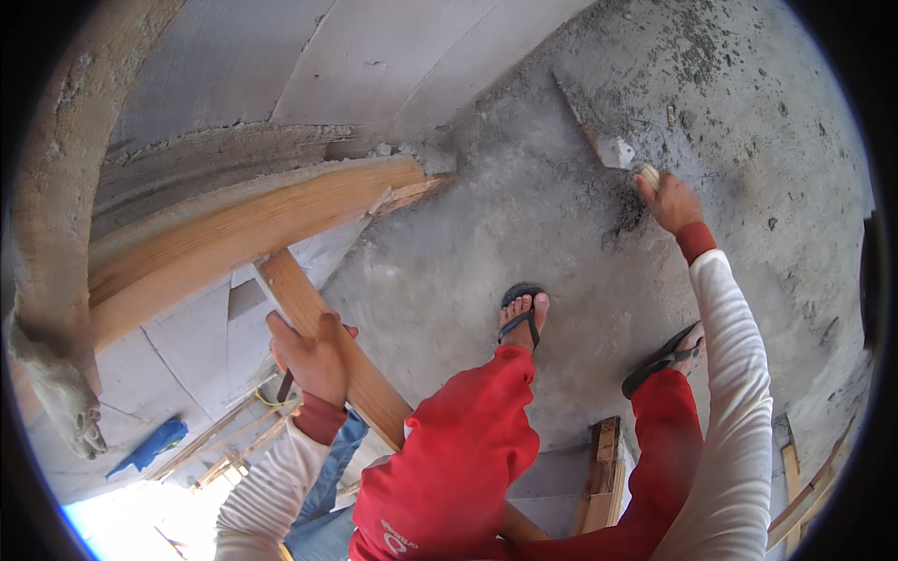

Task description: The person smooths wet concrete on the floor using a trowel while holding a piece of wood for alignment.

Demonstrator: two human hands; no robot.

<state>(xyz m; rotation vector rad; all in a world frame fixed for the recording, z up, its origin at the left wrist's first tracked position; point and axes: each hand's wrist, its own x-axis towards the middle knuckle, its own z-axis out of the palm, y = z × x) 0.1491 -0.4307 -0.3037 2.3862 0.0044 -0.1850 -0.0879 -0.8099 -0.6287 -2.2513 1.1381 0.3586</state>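
Observation:
In my right hand [669, 200] is the pale handle of a trowel [615, 152], its blade lying low over the grey cement floor [440, 271]. The blade's near end shines, and a rusty edge runs away toward the wall. Dark wet mortar [627, 213] lies beside the handle. My left hand [312, 357] is closed around a wooden plank [360, 381] that slants from a long timber beam [253, 220] down toward my red trouser leg.
Pale block walls [374, 61] rise at the far left. A rough post [61, 196] stands at the left edge, with a cloth glove [58, 388] at its lower end. Mortar crumbs [697, 51] dot the floor at the far right. Wood pieces [603, 467] lie near my sandalled feet.

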